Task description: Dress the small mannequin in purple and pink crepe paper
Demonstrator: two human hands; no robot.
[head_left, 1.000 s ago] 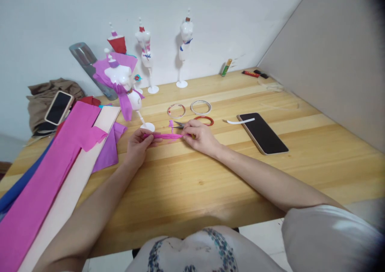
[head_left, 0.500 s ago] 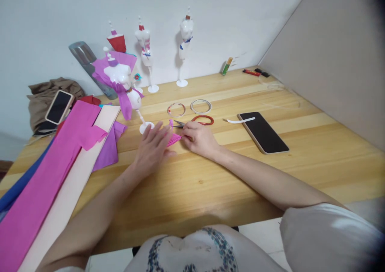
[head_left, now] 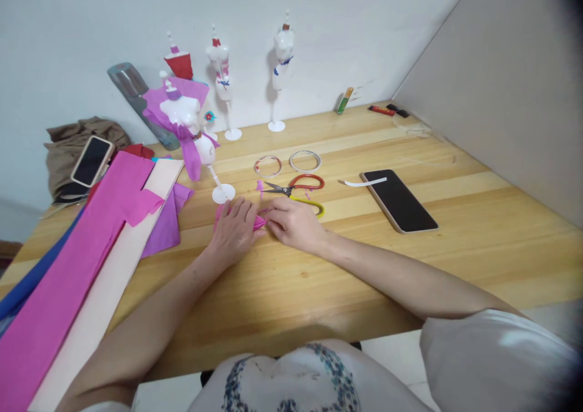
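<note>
My left hand (head_left: 234, 230) lies flat, palm down, over a pleated piece of pink crepe paper (head_left: 259, 222), covering most of it. At the paper's gathered end, the closed fingers of my right hand (head_left: 295, 224) pinch it. Just beyond my right hand lie scissors (head_left: 307, 182) with one red and one yellow handle, their blades pointing left. Small pink scraps (head_left: 260, 186) are near the blade tips. A white mini dress form (head_left: 182, 113), draped in purple paper, stands past my left hand on a round base (head_left: 223, 193).
Long pink (head_left: 82, 266) and cream strips (head_left: 113, 284) cover the left side. Two tape rolls (head_left: 268, 166) sit behind the scissors. A phone (head_left: 401, 202) with a white strip (head_left: 367, 182) across it lies right. More dress forms (head_left: 284, 45) and a glue stick (head_left: 345, 101) stand along the wall.
My left hand has come down flat onto the pink paper. My right hand has shifted slightly nearer me with the pinched end, uncovering the scissors' pivot and yellow handle.
</note>
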